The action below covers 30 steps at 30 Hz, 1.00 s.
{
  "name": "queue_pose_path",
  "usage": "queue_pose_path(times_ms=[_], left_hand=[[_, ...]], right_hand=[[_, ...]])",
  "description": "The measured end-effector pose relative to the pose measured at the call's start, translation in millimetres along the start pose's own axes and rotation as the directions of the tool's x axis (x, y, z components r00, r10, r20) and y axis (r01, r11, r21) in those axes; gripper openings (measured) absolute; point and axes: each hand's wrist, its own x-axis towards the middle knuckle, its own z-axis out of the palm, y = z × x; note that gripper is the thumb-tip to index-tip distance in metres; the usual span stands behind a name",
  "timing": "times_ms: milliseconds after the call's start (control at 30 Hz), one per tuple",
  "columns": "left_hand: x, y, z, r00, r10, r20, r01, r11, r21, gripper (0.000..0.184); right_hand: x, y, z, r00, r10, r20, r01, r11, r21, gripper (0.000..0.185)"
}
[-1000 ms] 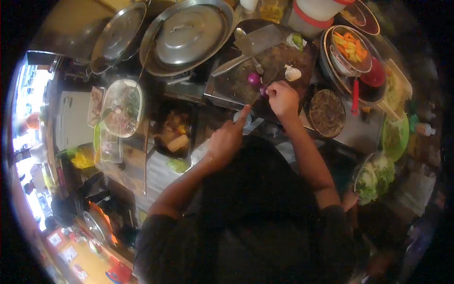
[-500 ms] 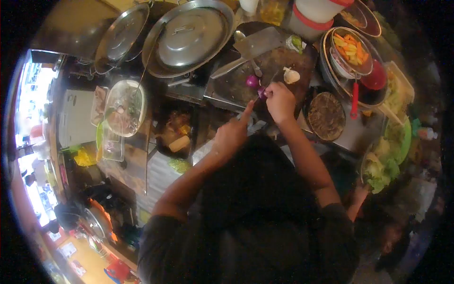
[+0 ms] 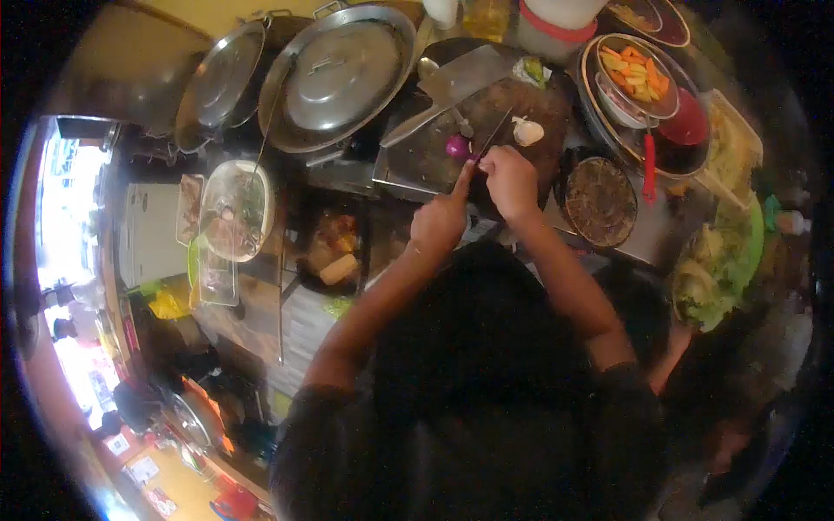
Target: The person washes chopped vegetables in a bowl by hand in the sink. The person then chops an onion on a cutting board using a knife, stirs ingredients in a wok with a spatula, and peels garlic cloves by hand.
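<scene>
— Knife [image 3: 498, 128]: position, axis?
— One, over the dark chopping board [image 3: 547, 108]; long axis diagonal, tip toward far right, handle near left, gripped by the left hand [image 3: 440, 220].
— Right hand [image 3: 511, 181]?
— Fingers curled beside the knife; whether gripping anything, cannot tell.
— Others, counted?
— Red onion [image 3: 457, 146], one; garlic bulb [image 3: 527, 132], one; cleaver [image 3: 469, 76], one, far left of the garlic bulb.

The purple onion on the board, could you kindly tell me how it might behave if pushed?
Its rounded top suggests the onion may roll, though its underside is hidden. Its glossy surface could be slippery. Its smooth, full shape suggests it is probably firm.
</scene>
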Motion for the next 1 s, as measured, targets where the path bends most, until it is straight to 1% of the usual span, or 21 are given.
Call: queue_pose_path(times_ms=[67, 100, 167, 200, 233, 300, 367, 433, 500, 567, 600, 633, 667, 700, 733, 800, 867, 900, 933, 967, 1000], left_hand=[[3, -1, -5, 0.999, 0.037, -0.028, -0.039, 0.995, -0.089, 0.073], [0, 0, -9, 0.998, 0.044, -0.035, -0.047, 0.995, -0.091, 0.073], [-21, -3, -15, 0.996, 0.033, 0.08, -0.027, 0.997, -0.07, 0.071], [-24, -4, -10, 0.996, 0.032, 0.086, -0.026, 0.997, -0.069, 0.071], [-23, -6, -3, 0.997, 0.02, 0.078, -0.013, 0.997, -0.082, 0.07], [-16, -2, 1, 0.997, 0.012, 0.076, -0.006, 0.996, -0.09, 0.069], [-4, 7, 3, 1.0, 0.001, -0.022, -0.002, 0.998, -0.062, 0.071], [-1, 7, -5, 1.0, 0.018, -0.023, -0.02, 0.996, -0.084, 0.072], [-3, 6, -13, 0.999, 0.041, -0.027, -0.043, 0.994, -0.102, 0.072], [-22, 1, -14, 0.999, 0.042, 0.021, -0.041, 0.999, -0.027, 0.071], [-22, -1, -8, 0.999, 0.039, 0.026, -0.039, 0.999, -0.026, 0.071], [-19, -3, 1, 0.999, 0.048, -0.019, -0.049, 0.996, -0.071, 0.07], [-17, -4, 8, 0.996, 0.057, -0.063, -0.064, 0.991, -0.115, 0.069], [-11, -1, 11, 0.996, 0.058, -0.06, -0.065, 0.991, -0.115, 0.069], [0, 2, 12, 0.996, 0.056, -0.073, -0.063, 0.993, -0.098, 0.07], [3, 4, 6, 0.994, 0.055, -0.093, -0.063, 0.995, -0.082, 0.07], [-3, 4, -10, 0.999, 0.053, 0.004, -0.053, 0.995, -0.089, 0.07], [-8, 6, -16, 0.998, 0.058, 0.001, -0.057, 0.995, -0.085, 0.07], [-20, 7, -18, 0.999, 0.027, 0.039, -0.024, 0.997, -0.077, 0.069], [-26, 7, -18, 0.997, -0.004, 0.075, 0.009, 0.997, -0.07, 0.069], [-24, 5, -12, 0.997, -0.005, 0.079, 0.01, 0.998, -0.069, 0.069]], right_hand=[[-4, 6, 6, 1.0, 0.004, -0.025, -0.004, 1.0, -0.024, 0.004], [-2, 10, 8, 0.999, -0.001, -0.046, -0.001, 0.999, -0.048, 0.005], [-4, 9, 7, 0.998, -0.019, -0.057, 0.017, 0.999, -0.042, 0.005], [-5, 8, 6, 0.997, -0.044, -0.068, 0.042, 0.999, -0.031, 0.005], [-4, 6, 5, 0.997, -0.041, -0.068, 0.039, 0.999, -0.029, 0.005], [-4, 3, 0, 1.0, -0.008, 0.0, 0.008, 1.0, 0.0, 0.004], [-4, 3, 0, 1.0, -0.013, -0.003, 0.013, 1.0, 0.022, 0.004], [-2, 3, -1, 0.999, -0.035, -0.019, 0.035, 0.999, 0.037, 0.004], [-2, 4, -1, 0.997, -0.003, -0.073, 0.007, 0.998, 0.061, 0.005], [-5, 7, 2, 0.998, -0.004, -0.055, 0.006, 0.999, 0.041, 0.005], [-5, 8, 3, 0.999, -0.012, -0.038, 0.013, 1.0, 0.019, 0.005], [-4, 9, 4, 0.999, -0.011, -0.039, 0.011, 1.0, 0.02, 0.005], [-3, 10, 4, 1.0, 0.0, -0.032, 0.002, 0.997, 0.072, 0.005], [-5, 10, 3, 1.0, 0.01, -0.021, -0.008, 0.992, 0.125, 0.005], [-6, 8, 2, 1.0, 0.012, -0.02, -0.009, 0.992, 0.125, 0.005], [-4, 5, -2, 1.0, 0.002, -0.019, -0.001, 0.999, 0.052, 0.006], [-7, 11, 3, 1.0, 0.002, -0.022, -0.001, 0.998, 0.063, 0.006], [-6, 13, 3, 1.0, 0.014, -0.021, -0.013, 0.997, 0.075, 0.007], [-9, 13, 5, 1.0, 0.023, -0.016, -0.022, 0.997, 0.079, 0.007], [-10, 15, 7, 0.999, 0.035, -0.015, -0.033, 0.993, 0.114, 0.008], [-9, 16, 7, 0.999, 0.044, -0.018, -0.041, 0.988, 0.146, 0.009]])
